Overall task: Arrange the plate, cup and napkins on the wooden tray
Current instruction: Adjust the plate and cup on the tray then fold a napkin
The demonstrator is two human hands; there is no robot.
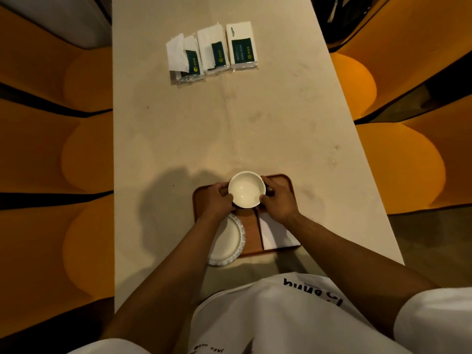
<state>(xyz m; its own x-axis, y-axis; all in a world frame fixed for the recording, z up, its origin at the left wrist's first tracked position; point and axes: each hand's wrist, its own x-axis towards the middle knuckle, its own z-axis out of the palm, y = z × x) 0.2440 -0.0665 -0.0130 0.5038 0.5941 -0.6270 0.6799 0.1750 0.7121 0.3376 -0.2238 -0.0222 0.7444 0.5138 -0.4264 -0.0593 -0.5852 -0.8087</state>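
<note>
My left hand [217, 200] and right hand [277, 200] clasp the round white ceramic cup [246, 189] above the brown wooden tray [286, 181]; setting it down level seems next

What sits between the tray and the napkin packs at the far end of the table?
Nothing. The head view shows only bare table between the wooden tray and the napkin packs.
</note>
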